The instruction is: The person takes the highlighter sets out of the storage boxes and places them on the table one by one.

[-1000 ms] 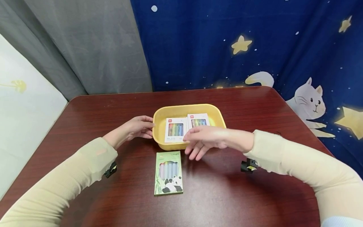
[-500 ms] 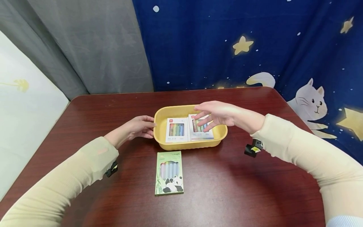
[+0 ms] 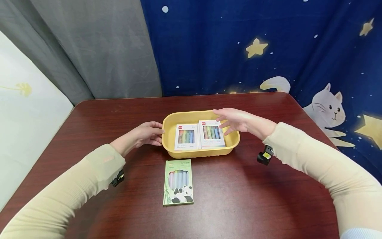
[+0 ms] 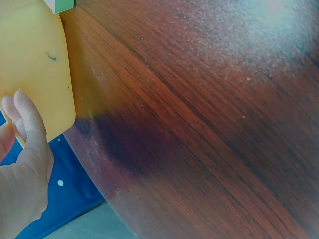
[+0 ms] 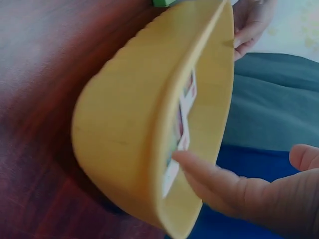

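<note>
A shallow yellow plastic basket (image 3: 203, 153) stands on the table. Inside lie two white boxes side by side, a left pen box (image 3: 186, 146) and a right pen box (image 3: 212, 142), colored pens showing through their windows. My left hand (image 3: 146, 133) holds the basket's left end by the rim; its fingers lie on the outer wall in the left wrist view. Over the basket's right end is my right hand (image 3: 235, 121), fingers extended beside the right pen box. In front of the basket lies a green pen box (image 3: 178, 181) with a panda picture and a window of pens.
The dark red-brown wooden table (image 3: 256, 205) has a rounded far edge. Behind it hang a grey curtain (image 3: 98, 46) and a blue curtain (image 3: 203, 49) with stars and a cat. A white panel (image 3: 24, 126) stands along the left side.
My right hand has moved from the basket's front edge up and right to its right end, uncovering the right pen box. My left hand stays at the basket's left end.
</note>
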`<state>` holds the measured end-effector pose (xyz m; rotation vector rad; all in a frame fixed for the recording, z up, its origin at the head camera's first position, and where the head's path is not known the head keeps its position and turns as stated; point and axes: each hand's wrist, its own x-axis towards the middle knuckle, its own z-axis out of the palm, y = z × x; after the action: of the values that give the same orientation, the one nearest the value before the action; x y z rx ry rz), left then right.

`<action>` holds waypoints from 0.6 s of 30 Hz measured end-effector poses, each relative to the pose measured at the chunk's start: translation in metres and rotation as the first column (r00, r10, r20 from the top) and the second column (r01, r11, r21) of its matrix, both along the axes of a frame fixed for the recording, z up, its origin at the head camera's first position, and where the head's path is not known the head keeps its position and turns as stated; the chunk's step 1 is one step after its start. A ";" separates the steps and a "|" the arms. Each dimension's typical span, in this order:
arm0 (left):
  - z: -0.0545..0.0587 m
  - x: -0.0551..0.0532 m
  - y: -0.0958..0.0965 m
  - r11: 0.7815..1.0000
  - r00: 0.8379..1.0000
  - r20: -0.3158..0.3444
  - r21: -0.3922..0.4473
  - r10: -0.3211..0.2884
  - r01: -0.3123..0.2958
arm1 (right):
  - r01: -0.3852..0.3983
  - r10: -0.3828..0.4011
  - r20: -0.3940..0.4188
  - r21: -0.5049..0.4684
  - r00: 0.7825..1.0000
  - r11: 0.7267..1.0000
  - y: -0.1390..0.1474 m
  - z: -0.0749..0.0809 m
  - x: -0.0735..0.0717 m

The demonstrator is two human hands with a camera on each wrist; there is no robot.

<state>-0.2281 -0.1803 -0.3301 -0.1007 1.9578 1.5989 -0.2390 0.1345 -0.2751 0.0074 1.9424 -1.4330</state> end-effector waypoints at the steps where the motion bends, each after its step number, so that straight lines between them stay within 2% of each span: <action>1: 0.000 0.000 0.000 1.000 1.000 -0.001 0.001 -0.002 0.002 | 0.002 -0.002 -0.002 0.003 1.000 1.000 0.001 -0.002 0.000; 10: 0.000 0.000 0.000 1.000 1.000 0.009 -0.008 0.007 -0.006 | 0.059 -0.052 0.056 -0.124 0.997 0.991 0.002 -0.022 -0.003; 18: 0.001 0.000 0.000 1.000 1.000 0.008 0.003 -0.002 0.002 | 0.054 -0.042 0.093 -0.133 0.995 0.990 0.000 -0.030 -0.004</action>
<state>-0.2283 -0.1808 -0.3296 -0.1038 1.9491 1.5983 -0.2426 0.1349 -0.3048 0.0556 1.7798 -1.5669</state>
